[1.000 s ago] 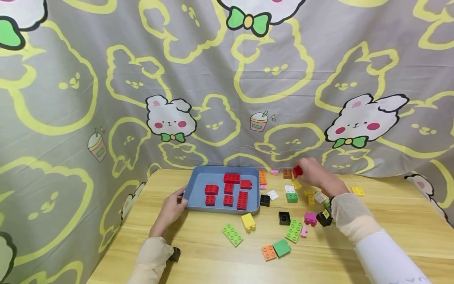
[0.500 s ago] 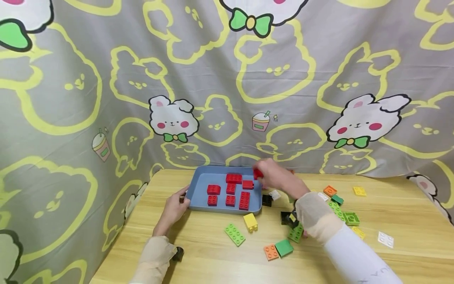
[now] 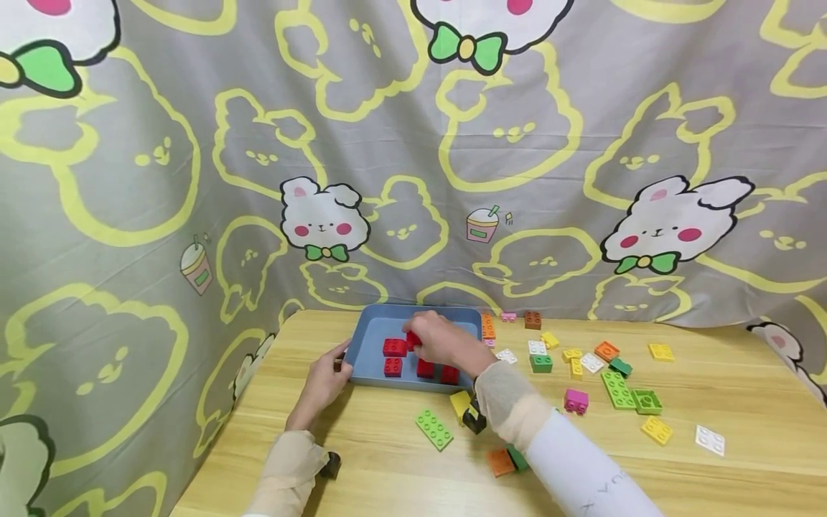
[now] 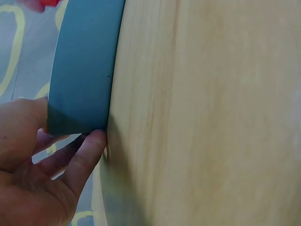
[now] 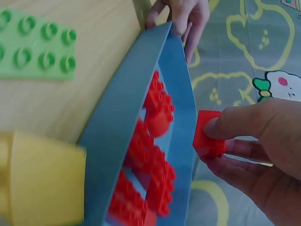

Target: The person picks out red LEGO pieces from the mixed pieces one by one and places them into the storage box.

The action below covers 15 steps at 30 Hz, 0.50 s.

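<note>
My right hand point(image 3: 442, 337) is over the blue-grey tray point(image 3: 365, 345), pinching a red toy brick point(image 5: 207, 134) between thumb and fingers. In the right wrist view the held brick hangs beside the tray wall, above several red bricks point(image 5: 157, 101) lying inside. At the tray's left end, my left hand point(image 3: 326, 373) grips the corner; the left wrist view shows its fingers point(image 4: 87, 157) at the wall's upper and lower edges. In the head view, a red brick with a rounded end point(image 3: 395, 347) and a small red brick point(image 3: 393, 368) show in the tray. The right hand hides some others.
Loose bricks of several colours lie on the wooden table to the tray's right, among them a magenta brick point(image 3: 576, 401) and a white plate point(image 3: 710, 440). A light green plate point(image 3: 434, 429) and a yellow brick point(image 3: 461, 404) lie before the tray. A patterned curtain point(image 3: 536, 179) hangs behind.
My right hand has carried the red brick leftward from the table's back right, across the tray's right edge, to above the tray's middle. The left hand keeps its grip on the tray.
</note>
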Each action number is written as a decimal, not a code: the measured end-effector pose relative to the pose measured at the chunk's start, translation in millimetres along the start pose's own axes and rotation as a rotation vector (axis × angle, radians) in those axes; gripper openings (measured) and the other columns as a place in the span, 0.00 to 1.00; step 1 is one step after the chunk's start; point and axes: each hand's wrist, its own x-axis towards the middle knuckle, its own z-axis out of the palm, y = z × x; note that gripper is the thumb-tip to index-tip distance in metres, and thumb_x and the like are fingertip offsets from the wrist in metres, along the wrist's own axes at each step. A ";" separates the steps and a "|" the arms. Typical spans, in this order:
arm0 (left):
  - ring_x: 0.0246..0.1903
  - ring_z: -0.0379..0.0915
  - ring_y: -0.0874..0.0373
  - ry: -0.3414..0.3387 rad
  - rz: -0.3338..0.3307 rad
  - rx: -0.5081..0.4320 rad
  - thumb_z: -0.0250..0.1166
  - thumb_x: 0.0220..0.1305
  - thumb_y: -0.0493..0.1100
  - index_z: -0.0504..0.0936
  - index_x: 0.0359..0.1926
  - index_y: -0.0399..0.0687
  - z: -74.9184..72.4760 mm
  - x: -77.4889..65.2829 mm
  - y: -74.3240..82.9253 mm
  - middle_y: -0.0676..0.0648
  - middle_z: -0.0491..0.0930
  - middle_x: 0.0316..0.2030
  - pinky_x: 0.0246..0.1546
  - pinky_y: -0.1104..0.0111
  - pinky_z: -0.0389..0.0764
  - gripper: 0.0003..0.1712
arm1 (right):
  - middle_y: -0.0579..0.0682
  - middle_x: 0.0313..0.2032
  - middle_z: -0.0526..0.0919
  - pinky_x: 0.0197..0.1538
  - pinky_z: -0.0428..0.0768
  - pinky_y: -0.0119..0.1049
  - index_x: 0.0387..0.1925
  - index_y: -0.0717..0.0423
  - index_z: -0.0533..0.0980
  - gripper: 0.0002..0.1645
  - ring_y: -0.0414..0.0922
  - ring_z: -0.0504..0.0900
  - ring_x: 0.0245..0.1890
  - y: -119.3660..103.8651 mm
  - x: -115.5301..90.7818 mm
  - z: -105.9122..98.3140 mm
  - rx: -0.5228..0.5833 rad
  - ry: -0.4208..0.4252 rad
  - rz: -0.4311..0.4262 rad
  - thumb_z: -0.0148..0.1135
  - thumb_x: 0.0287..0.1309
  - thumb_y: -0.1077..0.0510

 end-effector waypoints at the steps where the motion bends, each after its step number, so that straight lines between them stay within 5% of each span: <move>1: 0.26 0.74 0.58 0.000 -0.001 0.000 0.53 0.60 0.30 0.70 0.68 0.45 -0.2 -0.2 0.0 0.38 0.79 0.46 0.23 0.69 0.78 0.33 | 0.50 0.39 0.81 0.33 0.78 0.29 0.53 0.60 0.79 0.22 0.41 0.75 0.34 -2.0 3.2 2.3 0.005 -0.005 0.002 0.67 0.54 0.66; 11: 0.29 0.75 0.56 0.005 -0.015 0.009 0.54 0.59 0.30 0.70 0.68 0.45 -2.6 0.5 1.9 0.39 0.79 0.46 0.22 0.69 0.76 0.33 | 0.49 0.34 0.82 0.35 0.78 0.30 0.48 0.60 0.82 0.17 0.40 0.75 0.32 -17.1 30.0 19.6 0.070 0.023 -0.052 0.69 0.56 0.62; 15: 0.32 0.75 0.54 0.005 -0.013 0.012 0.55 0.58 0.30 0.71 0.67 0.45 -1.4 1.6 2.0 0.39 0.79 0.46 0.22 0.69 0.76 0.33 | 0.47 0.39 0.83 0.43 0.80 0.31 0.48 0.58 0.82 0.17 0.39 0.77 0.37 -19.9 37.7 26.6 0.076 0.036 -0.077 0.69 0.56 0.61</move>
